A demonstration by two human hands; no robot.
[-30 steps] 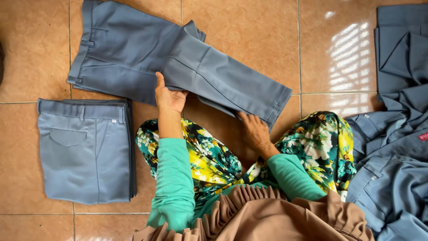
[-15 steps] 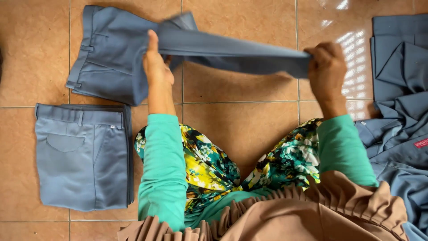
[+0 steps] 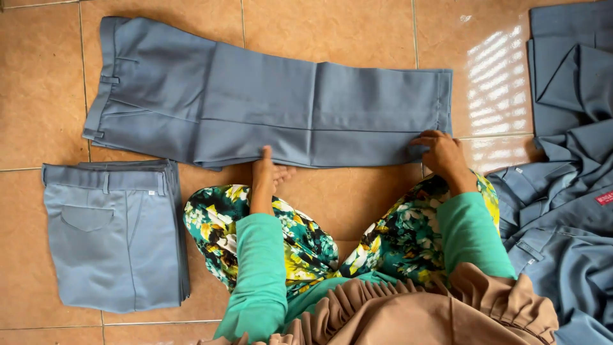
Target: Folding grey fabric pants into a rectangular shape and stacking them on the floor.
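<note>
Left hand [image 3: 267, 171] and right hand [image 3: 440, 151] press grey trousers [image 3: 268, 108] flat on the tiled floor [image 3: 357, 32].

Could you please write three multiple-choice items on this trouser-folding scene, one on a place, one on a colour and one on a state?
1. Where does the folded stack of trousers lie?
A. On the floor tiles, below the waistband of the spread trousers
B. On the person's lap
C. On top of the heap of grey clothes

2. What colour are the person's sleeves?
A. Red
B. Green
C. White

3. How do the spread trousers lie?
A. Crumpled in a ball
B. Hanging in the air
C. Flat, legs laid together

Answers: 1 A, the stack rests on the tiles under the waistband end. 2 B, both sleeves are plain green. 3 C, they lie smooth, with the left hand at the lower edge and the right hand at the hem.
</note>
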